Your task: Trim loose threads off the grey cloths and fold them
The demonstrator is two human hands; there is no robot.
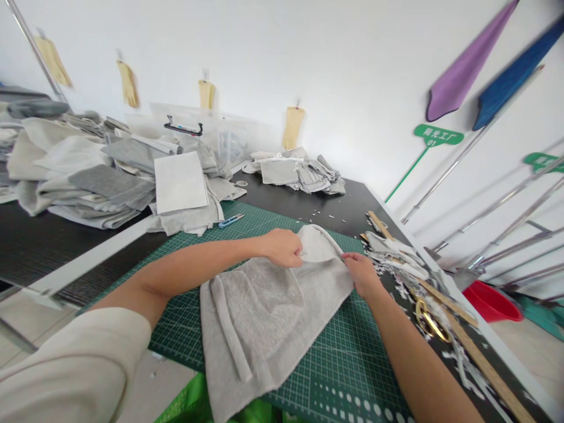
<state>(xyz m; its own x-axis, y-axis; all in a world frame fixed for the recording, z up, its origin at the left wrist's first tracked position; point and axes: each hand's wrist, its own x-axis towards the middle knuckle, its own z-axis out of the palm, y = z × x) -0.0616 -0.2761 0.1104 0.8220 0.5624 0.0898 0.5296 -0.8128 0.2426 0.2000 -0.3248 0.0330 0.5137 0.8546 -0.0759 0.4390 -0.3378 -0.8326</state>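
A light grey cloth piece (264, 317) lies over the green cutting mat (343, 358), with its lower end hanging over the mat's near edge. My left hand (283, 247) is closed on the upper part of the cloth, its fingers curled at the fabric. To the right, my right hand (360, 271) pinches the cloth's upper right edge between thumb and fingers. A folded strip runs along the left part of the cloth. Beyond my left forearm, a blue-handled snipping tool (231, 220) rests at the mat's far edge.
Grey fabric piles (101, 188) fill the back left, and another pile (299, 173) sits behind the mat. Along the right edge are gold-handled scissors (429, 320), wooden rulers (480, 364) and scraps. A red basin (491, 301) stands beyond the table.
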